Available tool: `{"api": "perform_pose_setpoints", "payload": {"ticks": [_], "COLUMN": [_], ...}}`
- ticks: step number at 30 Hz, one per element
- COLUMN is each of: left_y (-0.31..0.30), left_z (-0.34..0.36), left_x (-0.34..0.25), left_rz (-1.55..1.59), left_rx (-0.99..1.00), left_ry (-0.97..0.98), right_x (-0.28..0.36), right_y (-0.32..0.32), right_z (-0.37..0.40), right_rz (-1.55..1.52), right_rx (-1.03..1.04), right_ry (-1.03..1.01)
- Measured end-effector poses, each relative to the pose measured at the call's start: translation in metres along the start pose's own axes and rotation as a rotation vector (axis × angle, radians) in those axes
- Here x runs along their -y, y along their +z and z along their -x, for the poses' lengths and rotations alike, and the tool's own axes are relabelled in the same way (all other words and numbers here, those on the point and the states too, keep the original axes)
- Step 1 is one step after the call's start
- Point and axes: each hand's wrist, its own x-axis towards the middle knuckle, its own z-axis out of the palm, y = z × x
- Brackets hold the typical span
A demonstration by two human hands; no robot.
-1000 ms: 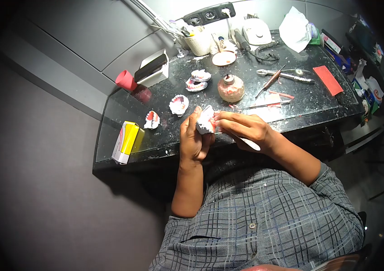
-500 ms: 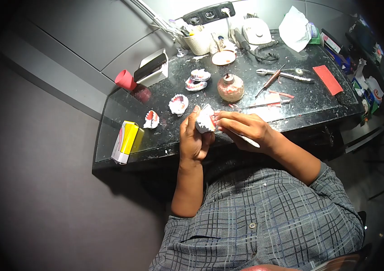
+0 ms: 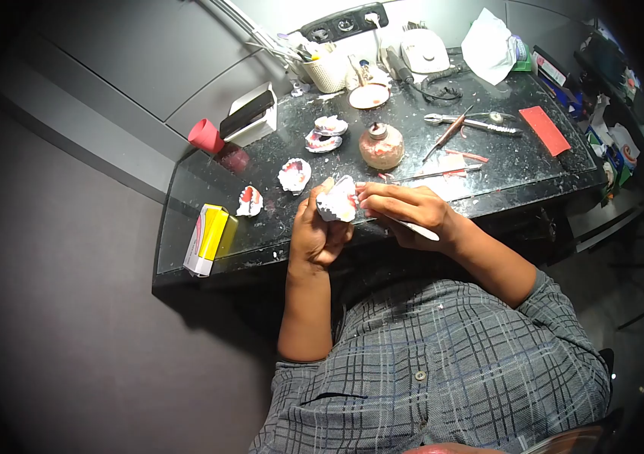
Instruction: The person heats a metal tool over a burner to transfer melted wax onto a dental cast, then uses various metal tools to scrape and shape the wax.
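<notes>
A white plaster dental cast with pink-red wax sits in my left hand, fingers wrapped round its left and lower side. My right hand touches or nearly touches the cast's right side, its fingers closed round a tool with a pale, flat end that sticks out below the palm. The tool's tip by the cast is hidden. Beyond the hands, a round glass burner stands on the black table. Other casts lie to the left: one round, one small with red wax, and a pair.
A yellow and white box lies at the left edge, near a red cup. Right of the burner are metal tools and a red wax sheet. A tool cup and a white device stand at the back.
The cast has turned in my left hand, showing more of its face, and my left hand has shifted slightly left. My right hand stays beside it. The whole view has shifted slightly.
</notes>
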Motion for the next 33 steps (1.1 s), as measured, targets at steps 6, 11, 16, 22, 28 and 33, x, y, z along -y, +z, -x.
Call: {"api": "perform_pose_setpoints", "payload": {"ticks": [6,11,16,22,28,33], "left_y": [-0.025,-0.016,-0.018,-0.015,-0.016,-0.008], "left_z": [-0.011,-0.011,-0.009,-0.012,-0.01,-0.002], "left_x": [-0.004,-0.01,-0.011,-0.008,-0.002,0.014], "left_rz": [-0.028,-0.051,-0.083,-0.086,-0.021,0.008], "left_rx": [0.141,-0.049,0.071,-0.007,0.166,0.193], "left_ry": [-0.153,-0.248,-0.239,-0.226,-0.087,0.391], "right_x": [-0.004,-0.004,0.001,0.013,0.011,0.007], "right_y": [-0.001,-0.003,0.002,-0.005,0.002,0.002], "right_z": [0.004,0.006,0.004,-0.002,-0.006,-0.004], "right_rz": [-0.031,-0.002,0.083,0.046,0.01,-0.022], "right_rx": [-0.011,0.047,-0.001,-0.013,-0.351,-0.447], "right_ry": [-0.022,-0.022,-0.045,0.036,0.129,0.243]}}
